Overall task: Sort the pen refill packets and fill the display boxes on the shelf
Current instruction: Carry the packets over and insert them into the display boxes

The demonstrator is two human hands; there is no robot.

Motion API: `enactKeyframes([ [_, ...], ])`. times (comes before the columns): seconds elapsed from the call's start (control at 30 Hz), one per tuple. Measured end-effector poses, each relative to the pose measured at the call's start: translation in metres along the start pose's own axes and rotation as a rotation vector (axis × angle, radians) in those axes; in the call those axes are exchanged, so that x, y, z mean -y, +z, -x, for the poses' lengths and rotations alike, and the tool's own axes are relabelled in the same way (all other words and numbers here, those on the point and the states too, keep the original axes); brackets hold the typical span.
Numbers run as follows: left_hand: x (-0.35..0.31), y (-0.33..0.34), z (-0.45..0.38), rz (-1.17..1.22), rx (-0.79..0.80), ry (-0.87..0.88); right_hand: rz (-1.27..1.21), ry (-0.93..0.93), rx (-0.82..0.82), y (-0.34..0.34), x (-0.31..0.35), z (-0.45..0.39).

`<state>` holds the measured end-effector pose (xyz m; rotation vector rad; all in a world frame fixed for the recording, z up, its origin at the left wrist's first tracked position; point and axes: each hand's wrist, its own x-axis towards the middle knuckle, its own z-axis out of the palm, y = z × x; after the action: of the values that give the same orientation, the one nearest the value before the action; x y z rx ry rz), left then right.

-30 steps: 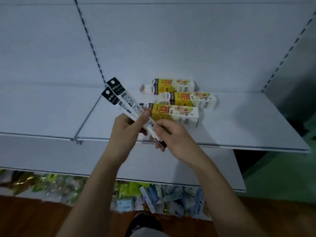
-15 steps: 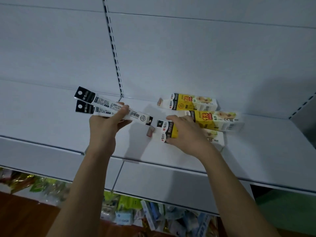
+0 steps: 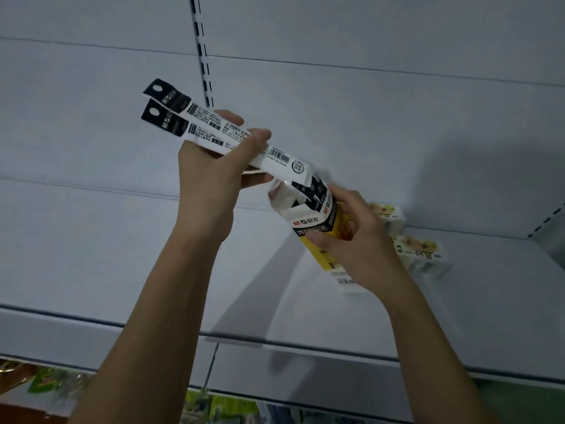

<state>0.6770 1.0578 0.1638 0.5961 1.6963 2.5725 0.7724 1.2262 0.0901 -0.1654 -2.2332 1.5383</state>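
My left hand (image 3: 214, 175) grips two long white pen refill packets (image 3: 195, 123) with black hanger tops, held slanted from upper left to lower right. Their lower ends sit at the open top flap of a yellow, white and black display box (image 3: 315, 221). My right hand (image 3: 357, 240) grips that box, lifted and tilted above the white shelf (image 3: 489, 301). Two more display boxes lie flat on the shelf behind my right hand, one farther back (image 3: 389, 214) and one nearer (image 3: 425, 254).
A white back panel with a slotted upright (image 3: 203, 68) rises behind the shelf. A second slotted upright (image 3: 547, 221) stands at the right edge. Below the shelf's front edge lies a row of colourful packaged goods (image 3: 214, 405).
My right hand has picked the nearest display box up off the shelf and tilted it. My left hand has brought the packets' lower ends to the box's open top. The view has moved closer.
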Motion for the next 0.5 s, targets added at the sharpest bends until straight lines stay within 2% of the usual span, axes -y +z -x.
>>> enactKeyframes([
  [0.2,0.001,0.020,0.006,-0.060,0.069,-0.015,-0.026,-0.004,0.043,-0.005,-0.003,-0.002],
  [0.5,0.007,0.021,0.011,-0.188,-0.033,-0.013,-0.094,-0.019,0.091,-0.004,-0.009,-0.003],
])
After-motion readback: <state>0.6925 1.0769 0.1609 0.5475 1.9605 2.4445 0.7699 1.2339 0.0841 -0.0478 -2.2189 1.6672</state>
